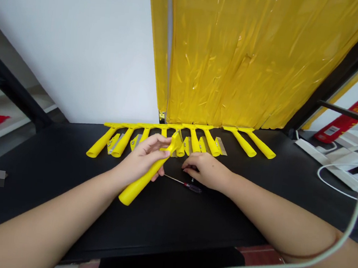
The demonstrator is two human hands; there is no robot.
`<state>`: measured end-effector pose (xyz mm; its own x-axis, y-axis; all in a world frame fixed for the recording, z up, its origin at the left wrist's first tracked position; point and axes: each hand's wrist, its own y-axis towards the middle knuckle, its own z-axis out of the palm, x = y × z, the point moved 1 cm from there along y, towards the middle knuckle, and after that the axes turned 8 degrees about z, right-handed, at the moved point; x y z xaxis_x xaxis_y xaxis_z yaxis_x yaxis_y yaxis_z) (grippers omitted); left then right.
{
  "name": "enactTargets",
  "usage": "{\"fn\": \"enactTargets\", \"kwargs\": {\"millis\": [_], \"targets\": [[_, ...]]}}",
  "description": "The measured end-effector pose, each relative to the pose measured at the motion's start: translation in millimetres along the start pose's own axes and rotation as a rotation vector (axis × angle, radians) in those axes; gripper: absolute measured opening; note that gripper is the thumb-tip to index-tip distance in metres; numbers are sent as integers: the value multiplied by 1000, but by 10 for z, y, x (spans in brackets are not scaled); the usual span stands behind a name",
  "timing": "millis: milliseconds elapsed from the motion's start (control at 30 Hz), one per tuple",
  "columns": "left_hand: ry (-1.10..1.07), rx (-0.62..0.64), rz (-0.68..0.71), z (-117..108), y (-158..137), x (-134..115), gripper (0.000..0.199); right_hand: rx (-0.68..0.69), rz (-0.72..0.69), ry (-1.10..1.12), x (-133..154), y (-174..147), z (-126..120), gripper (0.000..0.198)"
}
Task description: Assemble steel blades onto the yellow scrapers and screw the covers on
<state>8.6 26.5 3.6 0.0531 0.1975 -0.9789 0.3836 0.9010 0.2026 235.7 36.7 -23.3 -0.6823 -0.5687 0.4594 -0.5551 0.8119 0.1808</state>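
Observation:
A yellow plastic scraper (142, 184) with a hollow round handle is gripped in my left hand (147, 154), its wide head up and its handle end slanting down toward me. My right hand (209, 170) rests low at the black table, fingers curled down and together; whatever is at the fingertips is hidden. Just below it lies a small screw (192, 180). A screwdriver (193, 188) with a dark translucent handle lies between my hands, its thin shaft pointing left.
Several more yellow scrapers (246, 143) lie in a row along the back of the black table (221, 217), metal blade pieces (221, 146) among them. Yellow film (206, 68) hangs behind. A white cable (352, 225) loops across the right side, near a red bottle (340, 123).

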Motion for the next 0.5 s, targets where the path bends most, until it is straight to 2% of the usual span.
{"fn": "enactTargets", "kwargs": {"millis": [167,367,500], "targets": [[-100,-5,-89,-43,36,-20,37,-12,38,51,18,-21,-35,10],[-152,26,-127,-42,37,-24,38,-266,108,418,3,-37,-108,10],[-171,67,-144,-17,23,3,40,-313,111,512,-7,-26,-109,15]]}}
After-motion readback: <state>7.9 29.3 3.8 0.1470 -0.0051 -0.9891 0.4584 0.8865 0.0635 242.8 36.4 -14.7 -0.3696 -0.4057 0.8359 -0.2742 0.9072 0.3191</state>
